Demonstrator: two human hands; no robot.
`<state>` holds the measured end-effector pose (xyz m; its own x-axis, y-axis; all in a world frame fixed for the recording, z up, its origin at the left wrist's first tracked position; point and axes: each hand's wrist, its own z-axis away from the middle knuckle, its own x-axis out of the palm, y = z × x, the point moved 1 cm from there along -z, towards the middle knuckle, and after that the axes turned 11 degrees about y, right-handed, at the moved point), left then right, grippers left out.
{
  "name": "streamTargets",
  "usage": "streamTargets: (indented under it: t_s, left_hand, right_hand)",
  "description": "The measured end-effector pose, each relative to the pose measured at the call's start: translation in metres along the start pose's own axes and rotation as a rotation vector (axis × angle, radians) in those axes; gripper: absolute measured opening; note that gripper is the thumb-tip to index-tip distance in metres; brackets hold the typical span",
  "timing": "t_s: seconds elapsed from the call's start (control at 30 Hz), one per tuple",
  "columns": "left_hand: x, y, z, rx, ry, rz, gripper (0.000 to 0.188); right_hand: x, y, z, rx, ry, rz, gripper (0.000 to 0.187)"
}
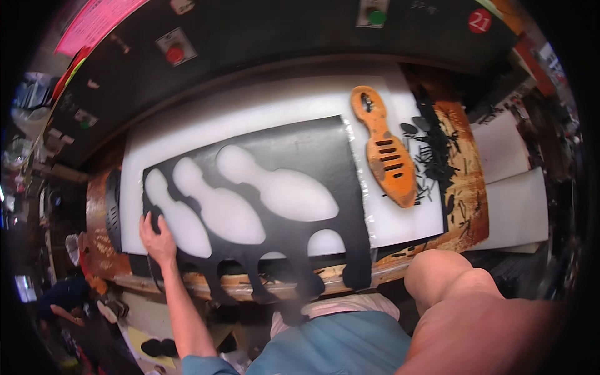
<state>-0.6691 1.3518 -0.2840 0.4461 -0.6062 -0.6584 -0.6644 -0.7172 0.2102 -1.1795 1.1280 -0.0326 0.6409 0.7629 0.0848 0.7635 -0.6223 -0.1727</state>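
Lying right of black sheet (312, 147): orange slotted form (400, 161), scraps (435, 161).

Bright white board (187, 119), dim, blurry, curved edges

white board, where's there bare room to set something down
Widest is the white board's upper strip, between black panel and black sheet, left of the orange tool. A smaller patch lies below the tool, right of the sheet. Crowded: right of the tool, with black scraps, and lower left, around the left hand.
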Motion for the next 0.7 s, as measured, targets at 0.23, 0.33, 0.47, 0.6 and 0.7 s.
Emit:
streamTargets:
  t_s: [0.23, 0.33, 0.47, 0.6, 0.7]
  left_hand:
    - [0.002, 0.006, -0.004, 0.033, -0.026, 0.066, 0.042]
    - [0.002, 0.011, -0.001, 0.132, 0.025, 0.078, 0.041]
    - [0.001, 0.015, 0.0, 0.095, 0.019, 0.08, 0.038]
    - [0.0, 0.015, 0.002, 0.131, 0.011, 0.183, 0.037]
    - [-0.001, 0.017, 0.005, 0.126, 0.019, 0.154, 0.036]
  right_hand:
    - [0.028, -0.029, -0.003, -0.016, 0.009, 0.124, 0.029]
    - [0.053, -0.026, -0.006, 0.037, -0.01, 0.182, 0.029]
    - [0.095, -0.024, -0.008, -0.021, -0.053, 0.241, 0.029]
    - [0.124, -0.026, -0.007, 0.002, -0.06, 0.334, 0.028]
    - [0.142, -0.029, -0.006, 0.031, -0.074, 0.387, 0.028]
